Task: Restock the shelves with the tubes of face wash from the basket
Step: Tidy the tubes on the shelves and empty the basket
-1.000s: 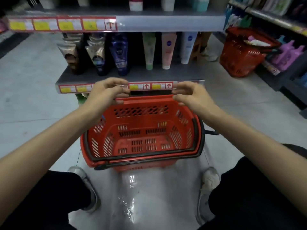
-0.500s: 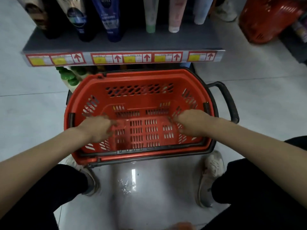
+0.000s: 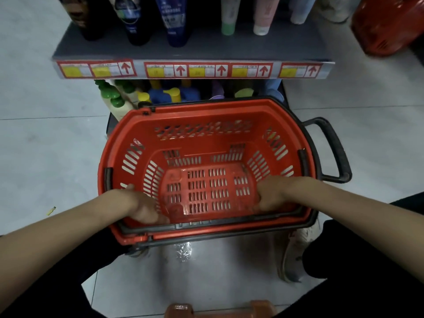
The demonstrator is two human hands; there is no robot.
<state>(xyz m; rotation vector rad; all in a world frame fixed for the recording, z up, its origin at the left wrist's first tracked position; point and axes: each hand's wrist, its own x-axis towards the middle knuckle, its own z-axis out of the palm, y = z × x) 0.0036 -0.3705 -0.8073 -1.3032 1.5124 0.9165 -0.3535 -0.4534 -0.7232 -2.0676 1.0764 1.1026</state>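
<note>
While hands (image 3: pixel 142 207) (image 3: pixel 270 193) rest inside, basket (image 3: pixel 202 109) crosswise (red)

Six tubes (image 3: pixel 174 19) on one shelf (image 3: pixel 206 49), two red baskets (image 3: pixel 119 134) and two hands (image 3: pixel 142 207).

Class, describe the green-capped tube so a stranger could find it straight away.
Find the grey shelf with red-and-yellow price labels, above the red basket. Tubes stand cap-down along it; the green-capped tube is between a dark blue tube and a pink tube. Alone on that shelf, it has a green cap.
</note>
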